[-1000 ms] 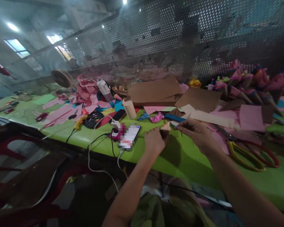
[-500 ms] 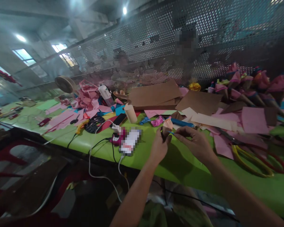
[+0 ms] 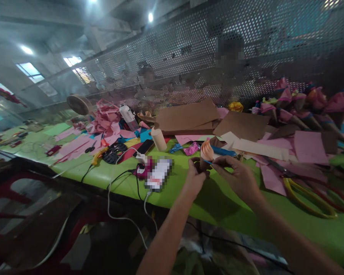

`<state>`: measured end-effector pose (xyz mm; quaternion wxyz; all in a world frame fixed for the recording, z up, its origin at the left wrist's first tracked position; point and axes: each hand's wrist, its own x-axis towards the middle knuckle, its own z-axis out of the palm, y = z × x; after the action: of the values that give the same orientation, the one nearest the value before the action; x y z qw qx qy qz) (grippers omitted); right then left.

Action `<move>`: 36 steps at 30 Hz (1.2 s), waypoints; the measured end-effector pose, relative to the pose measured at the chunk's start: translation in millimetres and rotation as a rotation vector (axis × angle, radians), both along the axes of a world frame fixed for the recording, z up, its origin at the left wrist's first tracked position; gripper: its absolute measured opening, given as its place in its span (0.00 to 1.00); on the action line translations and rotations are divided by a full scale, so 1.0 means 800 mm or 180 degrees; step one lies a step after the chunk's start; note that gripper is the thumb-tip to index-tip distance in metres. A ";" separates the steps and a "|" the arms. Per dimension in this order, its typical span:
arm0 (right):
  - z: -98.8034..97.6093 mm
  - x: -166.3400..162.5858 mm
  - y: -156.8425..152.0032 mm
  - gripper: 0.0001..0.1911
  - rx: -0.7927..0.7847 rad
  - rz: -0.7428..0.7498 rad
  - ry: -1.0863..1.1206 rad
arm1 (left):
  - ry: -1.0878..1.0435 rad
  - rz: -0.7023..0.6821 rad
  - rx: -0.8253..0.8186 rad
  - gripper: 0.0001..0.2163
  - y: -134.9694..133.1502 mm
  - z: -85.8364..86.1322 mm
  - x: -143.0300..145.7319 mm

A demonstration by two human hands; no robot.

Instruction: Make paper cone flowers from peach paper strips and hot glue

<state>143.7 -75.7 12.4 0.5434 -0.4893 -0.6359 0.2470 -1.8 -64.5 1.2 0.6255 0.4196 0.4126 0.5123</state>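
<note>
My left hand [image 3: 196,178] is closed around a small paper cone with a swirled, peach-coloured top [image 3: 207,149]; its brown lower part is mostly hidden by my fingers. A thin blue strip [image 3: 208,162] lies against the cone just under the peach top. Thumb and fingers of my right hand [image 3: 238,176] pinch the strip's right end at the cone's side. Behind the cone, a blue rolled piece [image 3: 223,151] and crumpled pink foil-like paper [image 3: 191,148] lie on the green table [image 3: 186,206].
Large scissors [image 3: 309,198] with yellow and red handles lie to the right, by pink paper sheets. A phone [image 3: 158,173] on a cable lies left of my hands. A cream roll [image 3: 158,139] stands behind it. Brown cardboard [image 3: 186,116] and several finished-looking paper cones [image 3: 298,101] are at the back.
The cone has turned in my left hand, so more of its peach swirl shows upright. My right hand has shifted slightly right and down, still pinching the blue strip.
</note>
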 end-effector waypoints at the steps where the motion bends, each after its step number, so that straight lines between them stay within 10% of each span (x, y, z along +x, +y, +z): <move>1: 0.000 0.000 0.000 0.08 0.0019 0.0000 -0.0018 | -0.0007 0.0083 0.0006 0.21 0.000 -0.001 0.001; 20: -0.006 -0.001 0.001 0.08 0.0169 0.0026 -0.0292 | -0.0430 -0.0029 -0.0031 0.12 0.000 -0.023 0.003; 36: -0.003 -0.002 -0.001 0.07 0.0287 0.0011 -0.0507 | -0.0330 0.0190 -0.0369 0.28 -0.005 -0.014 0.003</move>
<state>142.3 -76.2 10.2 0.5122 -0.4813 -0.6884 0.1794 0.3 -68.5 -9.7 0.6537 0.3432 0.4209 0.5270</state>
